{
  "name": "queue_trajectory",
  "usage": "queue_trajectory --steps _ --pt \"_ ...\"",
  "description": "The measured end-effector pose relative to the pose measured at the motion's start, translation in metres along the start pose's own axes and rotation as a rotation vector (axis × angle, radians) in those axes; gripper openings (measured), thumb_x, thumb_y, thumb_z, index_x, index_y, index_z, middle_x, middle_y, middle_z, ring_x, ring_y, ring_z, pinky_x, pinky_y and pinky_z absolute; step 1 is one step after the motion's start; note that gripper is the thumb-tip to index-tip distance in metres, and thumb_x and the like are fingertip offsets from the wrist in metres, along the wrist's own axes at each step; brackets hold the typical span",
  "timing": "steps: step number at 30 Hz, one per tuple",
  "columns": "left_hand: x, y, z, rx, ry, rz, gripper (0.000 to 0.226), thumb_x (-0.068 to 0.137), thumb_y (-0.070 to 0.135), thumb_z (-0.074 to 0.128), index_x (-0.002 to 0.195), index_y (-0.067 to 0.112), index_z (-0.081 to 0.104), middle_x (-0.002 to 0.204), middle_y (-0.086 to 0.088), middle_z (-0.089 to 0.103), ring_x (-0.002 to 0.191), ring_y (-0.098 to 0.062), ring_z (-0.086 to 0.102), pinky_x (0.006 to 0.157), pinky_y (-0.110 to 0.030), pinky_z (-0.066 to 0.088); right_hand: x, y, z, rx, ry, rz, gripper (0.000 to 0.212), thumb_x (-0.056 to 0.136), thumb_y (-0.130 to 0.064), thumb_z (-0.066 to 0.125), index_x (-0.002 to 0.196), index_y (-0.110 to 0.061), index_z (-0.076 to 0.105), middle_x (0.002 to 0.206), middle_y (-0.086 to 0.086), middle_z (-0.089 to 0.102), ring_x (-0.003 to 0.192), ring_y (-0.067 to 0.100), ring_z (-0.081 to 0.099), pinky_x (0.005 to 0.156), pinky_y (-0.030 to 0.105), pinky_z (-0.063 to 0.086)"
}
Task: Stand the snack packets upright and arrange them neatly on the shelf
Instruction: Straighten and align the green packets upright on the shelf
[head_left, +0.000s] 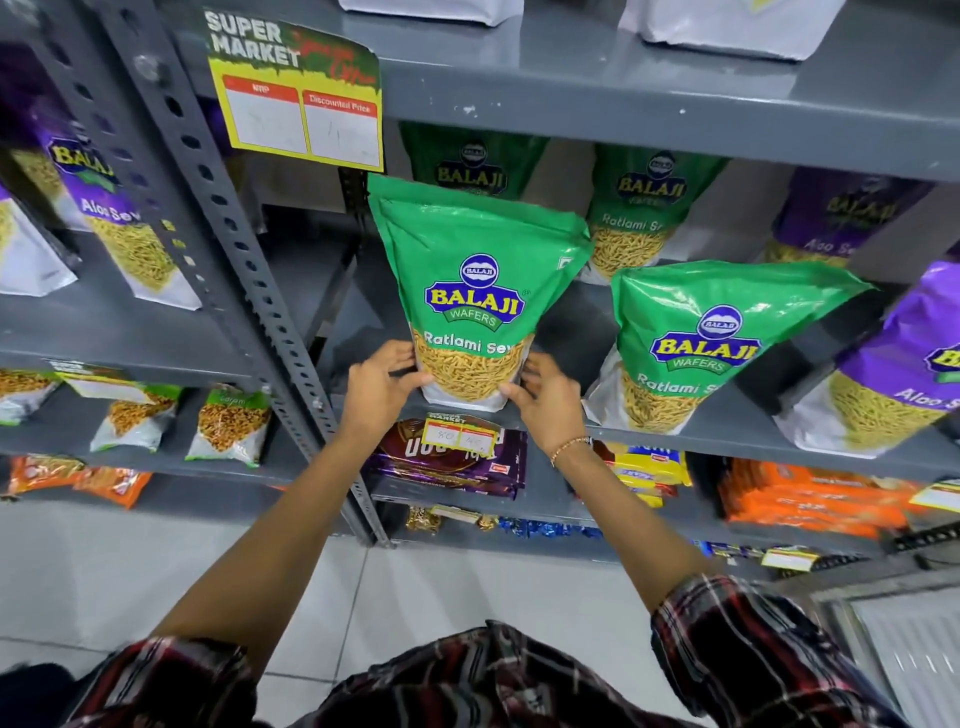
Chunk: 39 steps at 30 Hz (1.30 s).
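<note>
A green Ratlami Sev packet (475, 291) stands upright at the front edge of the grey shelf (727, 434). My left hand (382, 382) grips its lower left side and my right hand (545, 402) grips its lower right side. To its right a second green packet (706, 338) stands upright at the shelf front. Two more green packets (649, 208) stand behind in the back row, one partly hidden by the held packet. Purple Aloo Sev packets (904, 364) stand at the far right.
A yellow price sign (301, 104) hangs from the shelf above. The perforated grey upright (244, 249) divides this bay from the left bay, which holds purple packets (104, 208). Lower shelves hold biscuit packs (452, 462) and orange packs (810, 499).
</note>
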<state>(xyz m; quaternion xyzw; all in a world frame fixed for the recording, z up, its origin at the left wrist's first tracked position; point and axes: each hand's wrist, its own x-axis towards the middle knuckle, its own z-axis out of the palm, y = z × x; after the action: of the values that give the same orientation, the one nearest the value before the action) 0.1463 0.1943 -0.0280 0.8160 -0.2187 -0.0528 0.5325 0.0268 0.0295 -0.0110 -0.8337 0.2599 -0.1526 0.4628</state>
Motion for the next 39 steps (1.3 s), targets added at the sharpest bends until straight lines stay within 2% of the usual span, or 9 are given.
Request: queue_trajectory --steps 3,6,11,15,18,24,27,33,39 --pt "-0.005 0.001 -0.003 0.003 -0.006 0.005 0.04 0.074 0.01 0.076 0.11 0.001 0.061 0.109 -0.013 0.07 0.095 -0.011 0.062 0.084 -0.012 0.046 -0.006 -0.003 0.001 -0.005 -0.006 0.014 0.043 0.08 -0.01 0.068 0.119 -0.006 0.051 0.119 0.015 0.065 0.11 0.024 0.061 0.099 0.04 0.049" --pt "-0.005 0.001 -0.008 0.017 -0.063 -0.002 0.047 0.075 0.013 0.075 0.116 0.003 0.057 0.116 -0.013 0.067 0.103 -0.015 0.061 0.094 -0.027 0.048 -0.01 -0.013 -0.003 -0.028 -0.038 0.023 0.049 0.08 -0.013 0.069 0.123 -0.005 0.047 0.124 0.018 0.061 0.115 0.028 0.058 0.101 0.046 0.046" --pt "-0.003 -0.006 -0.002 -0.057 -0.35 -0.145 0.097 0.061 0.026 0.086 0.136 0.018 0.026 0.131 0.006 0.048 0.121 -0.013 0.048 0.101 -0.03 0.04 -0.026 -0.066 -0.038 -0.062 0.025 -0.058 0.097 0.077 -0.025 0.072 0.143 0.0 0.005 0.152 0.018 0.021 0.141 0.027 0.022 0.116 0.035 0.022" --pt "-0.004 -0.002 0.017 -0.028 -0.248 -0.176 0.094 0.057 0.026 0.088 0.132 0.019 0.032 0.126 0.001 0.054 0.112 -0.013 0.051 0.091 -0.029 0.042 -0.034 -0.128 -0.085 -0.316 0.282 -0.322 0.075 0.086 -0.016 0.061 0.141 0.001 0.014 0.146 0.019 0.031 0.134 0.028 0.032 0.103 0.019 0.022" --pt "0.001 -0.004 0.021 0.034 -0.197 -0.158 0.085 0.057 0.029 0.087 0.128 0.017 0.042 0.128 -0.003 0.059 0.108 -0.013 0.053 0.087 -0.026 0.039 -0.021 -0.148 -0.098 -0.566 0.352 -0.449 0.058 0.083 0.0 0.057 0.135 0.001 0.031 0.137 0.02 0.041 0.121 0.034 0.044 0.094 0.027 0.03" --pt "0.006 -0.003 0.015 0.099 -0.19 -0.136 0.074 0.057 0.025 0.088 0.12 0.012 0.052 0.123 -0.009 0.064 0.106 -0.019 0.058 0.084 -0.026 0.042 0.012 -0.146 -0.087 -0.81 0.284 -0.43 0.051 0.078 0.015 0.047 0.125 -0.002 0.044 0.121 0.022 0.056 0.107 0.04 0.056 0.084 0.043 0.048" --pt "0.007 -0.003 0.014 0.115 -0.205 -0.139 0.072 0.057 0.025 0.088 0.119 0.011 0.054 0.121 -0.01 0.065 0.105 -0.019 0.059 0.083 -0.026 0.043 0.022 -0.147 -0.095 -0.786 0.326 -0.375 0.044 0.08 0.01 0.047 0.117 -0.012 0.056 0.107 0.025 0.065 0.101 0.042 0.059 0.082 0.042 0.05" --pt "0.007 -0.002 0.014 0.163 -0.206 -0.123 0.073 0.058 0.029 0.087 0.119 0.009 0.052 0.122 -0.012 0.064 0.109 -0.026 0.06 0.085 -0.028 0.043 0.032 -0.158 -0.093 -0.752 0.387 -0.299 0.037 0.08 0.005 0.052 0.111 -0.012 0.062 0.109 0.024 0.064 0.102 0.042 0.059 0.082 0.041 0.05" --pt "0.006 0.0 0.012 0.182 -0.248 -0.087 0.074 0.061 0.029 0.085 0.124 0.011 0.05 0.126 -0.013 0.061 0.116 -0.028 0.057 0.093 -0.032 0.041 0.024 -0.173 -0.078 -0.787 0.224 -0.443 0.031 0.085 -0.023 0.062 0.113 -0.013 0.056 0.109 0.019 0.066 0.103 0.039 0.059 0.084 0.044 0.048"
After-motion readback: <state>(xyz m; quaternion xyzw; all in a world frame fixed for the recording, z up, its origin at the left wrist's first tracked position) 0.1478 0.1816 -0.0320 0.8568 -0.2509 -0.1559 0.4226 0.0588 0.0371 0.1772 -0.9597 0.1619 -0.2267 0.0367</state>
